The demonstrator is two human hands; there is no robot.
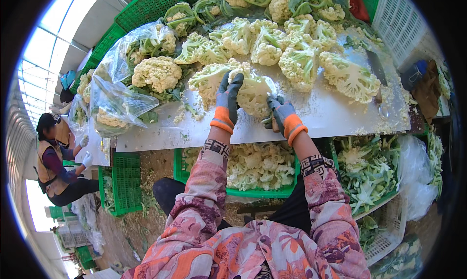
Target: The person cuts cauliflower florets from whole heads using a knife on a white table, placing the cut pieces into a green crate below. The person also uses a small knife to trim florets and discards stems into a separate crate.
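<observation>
My left hand (230,91), in a grey glove with an orange cuff, grips the left side of a cut cauliflower piece (251,100) just above the metal-topped table (164,133). On the piece's right, my right hand (281,113), gloved alike, is closed around the wooden handle of a knife (275,125); its blade is mostly hidden. Trimmed cauliflower pieces (299,65) lie in a heap beyond both hands. A whole cauliflower head (157,73) rests to the left, beside others in clear plastic bags (118,100).
A large knife (375,67) lies at the right of the table. Below the front edge stand a green crate (237,193) of florets and a crate of leaf and stem trimmings (368,176). Green crates (149,12) line the back. A co-worker (60,158) sits at far left.
</observation>
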